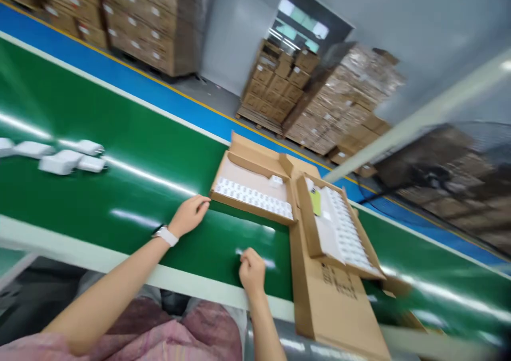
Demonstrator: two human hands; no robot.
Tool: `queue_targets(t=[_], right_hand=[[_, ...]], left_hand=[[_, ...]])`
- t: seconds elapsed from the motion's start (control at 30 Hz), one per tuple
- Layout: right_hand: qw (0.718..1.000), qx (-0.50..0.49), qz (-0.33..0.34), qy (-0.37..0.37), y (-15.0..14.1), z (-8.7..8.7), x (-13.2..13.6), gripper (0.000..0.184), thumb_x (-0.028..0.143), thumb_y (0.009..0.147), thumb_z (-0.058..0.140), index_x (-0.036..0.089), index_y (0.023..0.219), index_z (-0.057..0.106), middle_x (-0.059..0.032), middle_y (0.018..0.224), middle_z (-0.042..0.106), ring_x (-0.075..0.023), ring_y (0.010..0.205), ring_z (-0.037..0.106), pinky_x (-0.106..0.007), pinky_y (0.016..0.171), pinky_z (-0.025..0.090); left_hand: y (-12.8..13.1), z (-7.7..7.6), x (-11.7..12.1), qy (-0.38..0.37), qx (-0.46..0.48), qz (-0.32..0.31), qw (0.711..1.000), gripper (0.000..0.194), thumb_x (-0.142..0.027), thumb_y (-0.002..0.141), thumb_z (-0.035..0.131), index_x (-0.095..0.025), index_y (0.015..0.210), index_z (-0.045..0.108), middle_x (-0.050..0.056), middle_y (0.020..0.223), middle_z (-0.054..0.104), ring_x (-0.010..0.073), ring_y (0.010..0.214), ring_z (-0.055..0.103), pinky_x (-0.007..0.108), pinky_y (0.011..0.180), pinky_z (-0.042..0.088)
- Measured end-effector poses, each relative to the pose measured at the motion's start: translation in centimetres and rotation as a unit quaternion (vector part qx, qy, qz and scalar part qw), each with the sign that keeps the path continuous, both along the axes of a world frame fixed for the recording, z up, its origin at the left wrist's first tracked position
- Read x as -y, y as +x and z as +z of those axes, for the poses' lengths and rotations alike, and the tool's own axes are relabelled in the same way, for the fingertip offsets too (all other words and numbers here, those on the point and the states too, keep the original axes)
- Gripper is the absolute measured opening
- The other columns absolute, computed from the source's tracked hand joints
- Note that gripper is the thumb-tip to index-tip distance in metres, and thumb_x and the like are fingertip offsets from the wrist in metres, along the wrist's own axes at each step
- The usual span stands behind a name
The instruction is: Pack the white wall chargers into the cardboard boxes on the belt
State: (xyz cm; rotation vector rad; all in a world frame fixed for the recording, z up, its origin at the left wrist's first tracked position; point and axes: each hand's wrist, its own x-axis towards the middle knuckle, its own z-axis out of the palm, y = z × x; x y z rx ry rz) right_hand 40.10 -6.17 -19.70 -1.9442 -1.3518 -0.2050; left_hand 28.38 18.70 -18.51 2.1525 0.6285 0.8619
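Observation:
My left hand (188,214) reaches over the green conveyor belt (131,190), fingers curled loosely, its tips beside the near left corner of an open cardboard box (251,164) with rows of small white items. A watch sits on that wrist. My right hand (252,269) is closed in a loose fist low over the belt, close to a flat cardboard sheet (335,302). I cannot make out whether it holds anything. A second open box (339,228) of white items lies on that sheet.
Several white boxes (64,156) lie on the belt at the far left. Beyond the belt run a blue floor strip and pallets of stacked brown cartons (279,84). A black fan (447,174) stands at the right.

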Motion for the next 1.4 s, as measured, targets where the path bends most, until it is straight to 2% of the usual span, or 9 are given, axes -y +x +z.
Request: queue_targets(t=[0.13, 0.27, 0.5, 0.93, 1.03, 1.13, 1.2, 1.3, 1.4], right_hand=[[0.996, -0.004, -0.055, -0.064, -1.1, -0.8, -1.4, 0.024, 0.001, 0.070, 0.042, 0.023, 0.061, 0.048, 0.0016, 0.060, 0.053, -0.0129, 0.058, 0.052, -0.024, 0.055, 0.034], [0.991, -0.020, -0.098, -0.087, -0.2, -1.9, -2.1, 0.023, 0.002, 0.070, 0.044, 0.023, 0.062, 0.048, 0.0015, 0.062, 0.056, -0.0127, 0.061, 0.054, -0.023, 0.056, 0.035], [0.991, -0.054, -0.100, -0.073, -0.1, -2.2, -2.0, 0.024, 0.004, 0.073, 0.040, 0.023, 0.064, 0.050, -0.0002, 0.065, 0.058, -0.0139, 0.065, 0.057, -0.023, 0.059, 0.040], [0.991, -0.079, -0.108, -0.011, -0.7, -1.1, -2.0, 0.025, 0.004, 0.075, 0.038, 0.024, 0.063, 0.048, 0.0000, 0.063, 0.056, -0.0140, 0.061, 0.055, -0.024, 0.058, 0.040], [0.992, -0.097, -0.083, 0.019, -0.9, -0.4, -1.5, 0.026, 0.005, 0.077, 0.037, 0.024, 0.063, 0.048, 0.0001, 0.061, 0.053, -0.0146, 0.059, 0.053, -0.025, 0.058, 0.039], [0.992, -0.111, -0.051, 0.044, -0.5, -0.3, -0.6, 0.028, 0.007, 0.081, 0.037, 0.024, 0.064, 0.050, 0.0003, 0.061, 0.051, -0.0156, 0.059, 0.052, -0.026, 0.058, 0.040], [0.992, -0.113, -0.043, 0.047, 0.1, -0.8, 0.2, 0.028, 0.011, 0.085, 0.038, 0.024, 0.065, 0.053, -0.0001, 0.061, 0.053, -0.0163, 0.060, 0.054, -0.027, 0.059, 0.041], [0.992, -0.118, -0.037, 0.018, 1.4, -1.8, 1.6, 0.029, 0.020, 0.091, 0.041, 0.023, 0.068, 0.058, -0.0023, 0.065, 0.060, -0.0179, 0.062, 0.059, -0.028, 0.062, 0.045], [0.993, -0.109, -0.040, -0.002, 2.8, -2.6, 2.7, 0.032, 0.031, 0.095, 0.043, 0.023, 0.071, 0.063, -0.0046, 0.069, 0.068, -0.0193, 0.063, 0.064, -0.029, 0.065, 0.048]], left_hand=[[-0.2, 0.1, -0.8, 0.026, -0.020, -0.032, 0.999, 0.033, -0.044, 0.098, 0.045, -0.020, 0.103, 0.068, 0.008, 0.106, 0.075, 0.0219, 0.087, 0.070, 0.031, 0.078, 0.056], [-0.2, 0.0, -2.1, 0.042, -0.035, -0.009, 0.998, 0.034, -0.049, 0.094, 0.047, -0.022, 0.101, 0.067, 0.005, 0.107, 0.075, 0.0219, 0.082, 0.069, 0.031, 0.074, 0.055], [-0.8, 0.8, -2.0, 0.013, -0.058, 0.051, 0.997, 0.029, -0.050, 0.092, 0.046, -0.029, 0.097, 0.065, -0.001, 0.099, 0.073, 0.0230, 0.083, 0.070, 0.030, 0.075, 0.054], [-0.8, 0.3, -2.2, 0.013, -0.051, 0.039, 0.998, 0.033, -0.052, 0.092, 0.048, -0.028, 0.102, 0.068, 0.000, 0.107, 0.075, 0.0232, 0.086, 0.071, 0.031, 0.075, 0.055], [-0.7, 0.1, -1.7, -0.007, -0.044, 0.028, 0.999, 0.037, -0.054, 0.094, 0.048, -0.024, 0.098, 0.069, 0.003, 0.097, 0.076, 0.0217, 0.080, 0.069, 0.030, 0.074, 0.055], [-0.6, 0.0, -0.8, -0.065, -0.045, 0.019, 0.997, 0.048, -0.052, 0.100, 0.036, -0.022, 0.078, 0.066, 0.002, 0.069, 0.070, 0.0186, 0.064, 0.064, 0.028, 0.068, 0.053], [-0.2, -0.3, -0.2, -0.073, -0.043, 0.027, 0.996, 0.046, -0.049, 0.101, 0.042, -0.022, 0.073, 0.064, 0.003, 0.069, 0.070, 0.0182, 0.067, 0.065, 0.028, 0.069, 0.053], [0.5, -0.6, 0.6, -0.074, -0.008, 0.054, 0.996, 0.027, -0.035, 0.099, 0.048, -0.022, 0.103, 0.071, 0.003, 0.084, 0.075, 0.0188, 0.074, 0.068, 0.030, 0.075, 0.055], [1.0, -0.9, 1.1, -0.066, -0.017, 0.055, 0.996, 0.027, -0.029, 0.099, 0.050, -0.021, 0.117, 0.069, 0.005, 0.093, 0.076, 0.0194, 0.079, 0.069, 0.033, 0.081, 0.057]])
